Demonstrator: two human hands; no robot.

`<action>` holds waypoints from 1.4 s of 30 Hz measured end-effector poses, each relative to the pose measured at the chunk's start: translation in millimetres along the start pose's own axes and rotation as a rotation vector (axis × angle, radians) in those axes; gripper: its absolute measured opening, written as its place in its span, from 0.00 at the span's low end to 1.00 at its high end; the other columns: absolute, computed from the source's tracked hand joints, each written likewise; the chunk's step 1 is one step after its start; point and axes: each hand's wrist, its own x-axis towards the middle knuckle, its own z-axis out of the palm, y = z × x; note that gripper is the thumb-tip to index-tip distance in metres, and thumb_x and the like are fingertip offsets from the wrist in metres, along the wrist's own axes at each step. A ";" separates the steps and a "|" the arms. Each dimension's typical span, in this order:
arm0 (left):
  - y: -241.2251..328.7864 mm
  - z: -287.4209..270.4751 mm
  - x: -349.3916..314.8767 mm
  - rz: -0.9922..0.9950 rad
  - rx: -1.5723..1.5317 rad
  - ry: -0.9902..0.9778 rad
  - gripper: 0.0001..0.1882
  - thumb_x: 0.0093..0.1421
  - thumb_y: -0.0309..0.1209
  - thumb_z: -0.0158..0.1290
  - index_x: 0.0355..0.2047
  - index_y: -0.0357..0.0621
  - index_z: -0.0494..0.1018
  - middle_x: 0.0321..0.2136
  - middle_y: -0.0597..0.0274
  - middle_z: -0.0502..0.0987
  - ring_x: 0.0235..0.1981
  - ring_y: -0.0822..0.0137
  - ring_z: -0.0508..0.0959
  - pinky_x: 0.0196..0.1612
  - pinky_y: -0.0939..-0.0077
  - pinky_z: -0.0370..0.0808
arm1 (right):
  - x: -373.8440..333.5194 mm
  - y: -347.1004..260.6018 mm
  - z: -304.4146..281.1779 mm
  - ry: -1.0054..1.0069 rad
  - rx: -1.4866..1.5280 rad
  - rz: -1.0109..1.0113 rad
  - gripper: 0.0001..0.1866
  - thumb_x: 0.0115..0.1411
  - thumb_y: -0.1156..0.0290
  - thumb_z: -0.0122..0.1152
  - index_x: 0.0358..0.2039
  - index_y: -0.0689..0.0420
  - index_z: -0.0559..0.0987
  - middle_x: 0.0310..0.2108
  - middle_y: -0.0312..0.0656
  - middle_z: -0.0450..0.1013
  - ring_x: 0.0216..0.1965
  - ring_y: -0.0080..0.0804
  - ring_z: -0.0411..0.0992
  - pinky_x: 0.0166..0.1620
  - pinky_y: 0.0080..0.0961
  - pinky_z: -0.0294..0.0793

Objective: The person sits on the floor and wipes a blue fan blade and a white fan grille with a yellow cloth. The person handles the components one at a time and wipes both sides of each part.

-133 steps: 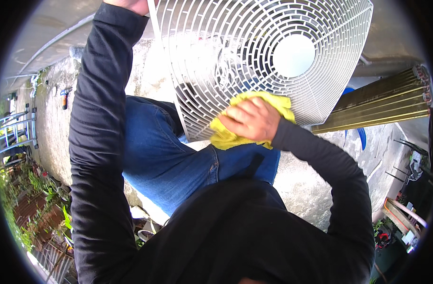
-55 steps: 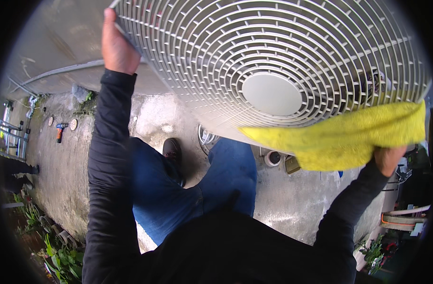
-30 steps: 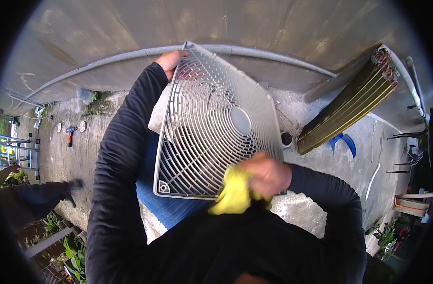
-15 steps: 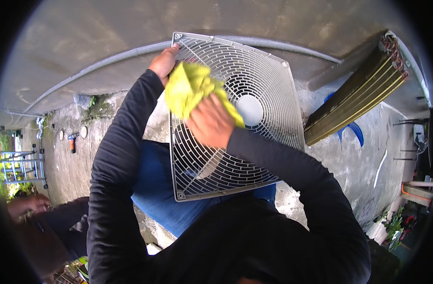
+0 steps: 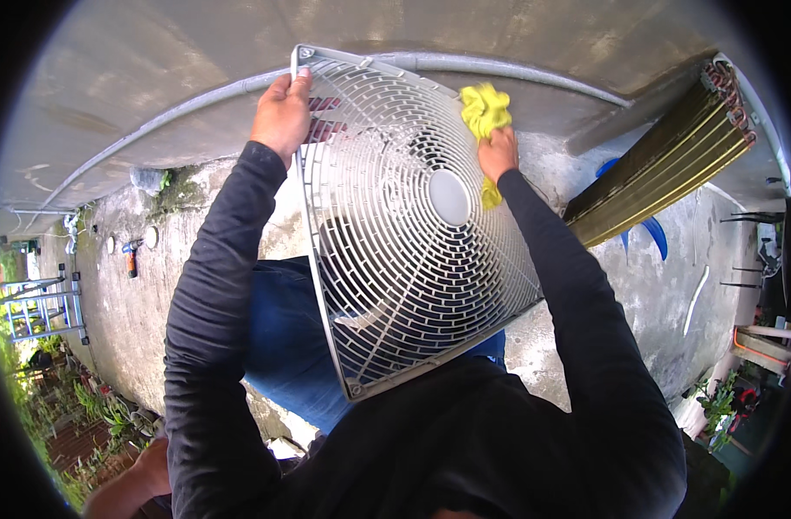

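A square grey fan grille (image 5: pixel 450 197) with rings of slots and a round solid centre leans tilted over my lap. Around its upper left edge my left hand (image 5: pixel 283 115) is closed, thumb on the front. A bunched yellow cloth (image 5: pixel 485 111) is gripped in my right hand (image 5: pixel 498 153) at the grille's right edge. One end of the cloth hangs down below the hand against the slots. Whether the right hand also touches the grille cannot be made out.
A finned coil (image 5: pixel 659 164) with copper bends leans at the right, a blue fan blade (image 5: pixel 651 238) behind it. A drill (image 5: pixel 131 258) lies on the concrete floor at left, near a ladder (image 5: pixel 42 307). A pipe (image 5: pixel 447 62) follows the wall. Another person's arm (image 5: pixel 131 484) shows at lower left.
My right hand has carried the cloth from the grille's upper left across to its right edge. The grille has tilted and turned slightly, my left hand still on it. The other person's arm moved lower.
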 end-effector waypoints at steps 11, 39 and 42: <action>8.6 7.8 -8.7 -0.196 -0.154 -0.103 0.21 0.76 0.38 0.45 0.61 0.36 0.66 0.47 0.48 0.79 0.36 0.58 0.86 0.35 0.67 0.87 | -109.9 -161.6 -55.0 -0.236 0.384 -0.407 0.08 0.58 0.66 0.67 0.34 0.56 0.83 0.38 0.42 0.72 0.34 0.43 0.77 0.37 0.39 0.78; 10.1 18.7 -2.1 -0.023 -0.073 -0.064 0.21 0.76 0.42 0.46 0.58 0.39 0.71 0.47 0.52 0.82 0.37 0.58 0.87 0.33 0.69 0.85 | -237.2 -136.1 -164.8 -0.696 0.424 -0.088 0.17 0.52 0.67 0.71 0.43 0.51 0.81 0.39 0.41 0.74 0.36 0.47 0.79 0.38 0.42 0.81; 3.0 13.4 2.9 0.048 -0.046 -0.085 0.21 0.76 0.41 0.48 0.56 0.34 0.74 0.43 0.57 0.82 0.38 0.67 0.83 0.40 0.71 0.84 | -264.2 -83.3 -180.6 -0.431 0.303 0.002 0.18 0.52 0.67 0.72 0.45 0.50 0.81 0.41 0.42 0.76 0.38 0.47 0.80 0.39 0.41 0.82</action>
